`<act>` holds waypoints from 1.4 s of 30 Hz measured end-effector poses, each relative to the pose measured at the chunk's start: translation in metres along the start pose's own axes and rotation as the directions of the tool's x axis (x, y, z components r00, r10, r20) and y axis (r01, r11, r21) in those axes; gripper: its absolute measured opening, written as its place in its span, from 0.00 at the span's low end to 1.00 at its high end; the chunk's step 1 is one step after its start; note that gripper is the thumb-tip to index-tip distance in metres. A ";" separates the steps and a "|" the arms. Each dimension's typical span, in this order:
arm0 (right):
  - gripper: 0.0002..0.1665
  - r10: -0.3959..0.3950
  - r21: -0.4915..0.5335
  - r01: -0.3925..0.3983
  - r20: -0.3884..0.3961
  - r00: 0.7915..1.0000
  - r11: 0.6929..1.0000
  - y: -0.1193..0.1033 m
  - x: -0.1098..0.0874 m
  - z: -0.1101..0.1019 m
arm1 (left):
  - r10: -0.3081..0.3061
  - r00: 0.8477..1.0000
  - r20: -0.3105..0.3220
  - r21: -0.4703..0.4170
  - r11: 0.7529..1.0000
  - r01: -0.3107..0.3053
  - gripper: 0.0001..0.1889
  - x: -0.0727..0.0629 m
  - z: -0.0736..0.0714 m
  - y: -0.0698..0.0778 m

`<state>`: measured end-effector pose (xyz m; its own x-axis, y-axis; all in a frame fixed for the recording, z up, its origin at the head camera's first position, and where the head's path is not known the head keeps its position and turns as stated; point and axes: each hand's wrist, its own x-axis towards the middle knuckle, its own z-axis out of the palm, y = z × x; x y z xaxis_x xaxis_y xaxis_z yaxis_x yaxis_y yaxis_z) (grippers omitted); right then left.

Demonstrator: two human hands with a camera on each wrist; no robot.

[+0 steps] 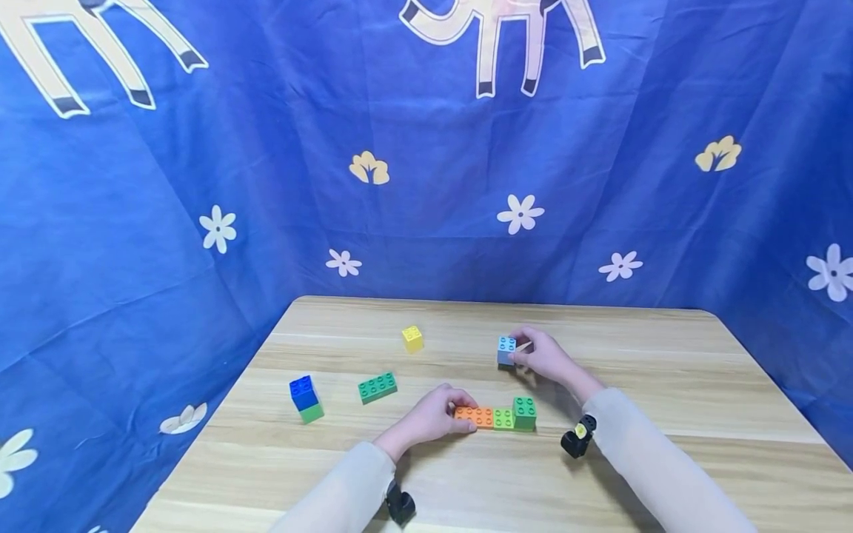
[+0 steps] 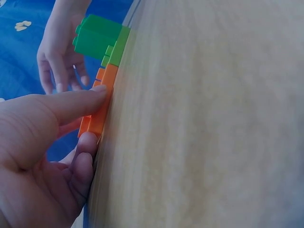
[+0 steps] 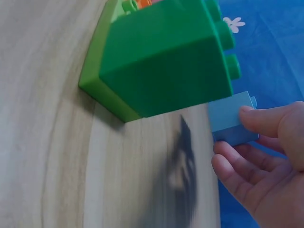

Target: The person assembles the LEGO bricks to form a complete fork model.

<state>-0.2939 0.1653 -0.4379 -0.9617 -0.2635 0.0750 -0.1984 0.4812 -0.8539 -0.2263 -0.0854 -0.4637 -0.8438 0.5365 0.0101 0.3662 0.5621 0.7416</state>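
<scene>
My left hand [image 1: 436, 416] pinches the left end of an orange toy brick [image 1: 484, 418] between thumb and fingers. A lime green brick [image 1: 503, 419] adjoins the orange one in a row on the table. On the lime brick's right part stands a taller green brick [image 1: 524, 413], seen large in the right wrist view. Beyond the row, my right hand [image 1: 543, 357] holds a light blue brick [image 1: 506, 351] by its right side, thumb on one face and fingers opposite. Whether the light blue brick touches the table I cannot tell.
A yellow brick [image 1: 412, 338] lies toward the back of the wooden table [image 1: 600, 474]. Left of my hands are a flat green brick [image 1: 378, 387] and a dark blue brick [image 1: 303, 391] on a light green one [image 1: 312, 413]. A blue patterned cloth [image 1: 426, 237] hangs behind.
</scene>
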 end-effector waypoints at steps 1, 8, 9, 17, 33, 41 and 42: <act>0.22 0.001 0.010 -0.001 0.001 1.000 1.000 -0.001 -0.001 0.000 | -0.001 1.000 0.000 0.000 1.000 0.001 0.15 0.000 0.000 0.000; 0.22 -0.017 0.034 0.017 -0.002 1.000 0.999 -0.009 -0.012 -0.001 | 0.001 1.000 -0.003 -0.008 1.000 -0.001 0.15 -0.002 0.000 0.002; 0.22 -0.022 0.033 0.022 -0.003 1.000 0.999 -0.009 -0.014 -0.001 | 0.003 1.000 -0.003 -0.008 1.000 -0.003 0.15 -0.002 0.000 0.003; 0.22 -0.110 0.012 0.110 -0.001 0.994 0.994 -0.012 -0.025 -0.003 | 0.014 1.000 -0.007 -0.006 1.000 -0.014 0.16 -0.002 0.000 0.002; 0.22 -0.163 -0.003 0.163 0.004 0.987 0.987 -0.028 -0.050 -0.002 | 0.019 1.000 -0.008 0.003 1.000 -0.019 0.16 -0.003 0.001 0.001; 0.22 -0.163 0.023 0.163 0.008 0.987 0.986 -0.034 -0.060 0.003 | 0.020 1.000 -0.005 -0.006 1.000 -0.020 0.16 -0.002 0.001 0.001; 0.22 -0.164 0.022 0.164 0.005 0.986 0.986 -0.036 -0.062 0.003 | 0.018 1.000 -0.003 -0.007 1.000 -0.018 0.16 -0.001 0.001 0.001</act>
<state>-0.2267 0.1617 -0.4136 -0.9151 -0.3434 0.2115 -0.3493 0.4126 -0.8413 -0.2246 -0.0854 -0.4635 -0.8384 0.5444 0.0258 0.3786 0.5477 0.7462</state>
